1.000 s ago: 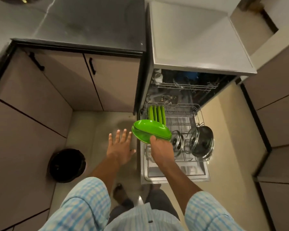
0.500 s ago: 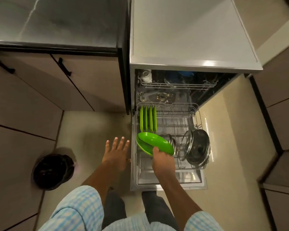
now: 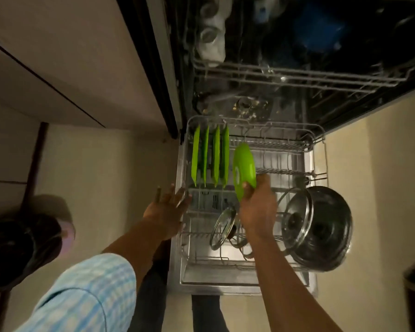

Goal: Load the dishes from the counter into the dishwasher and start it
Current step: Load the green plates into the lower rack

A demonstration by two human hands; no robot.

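Observation:
My right hand grips the near rim of a green plate, tilted almost on edge over the pulled-out lower rack of the open dishwasher. Several green plates stand upright in the rack's far left slots, just left of the held plate. My left hand hovers with fingers spread at the rack's left edge and holds nothing. A steel pot and glass lids sit in the near right part of the rack.
The upper rack sits inside the dark dishwasher cavity with cups in it. A black bin stands on the floor at the left. Beige cabinet fronts run along the left, and tiled floor lies to the right of the dishwasher.
My head has leaned down closer to the dishwasher. My right hand has carried the green plate forward over the rack and turned it from flat to nearly upright beside the standing plates.

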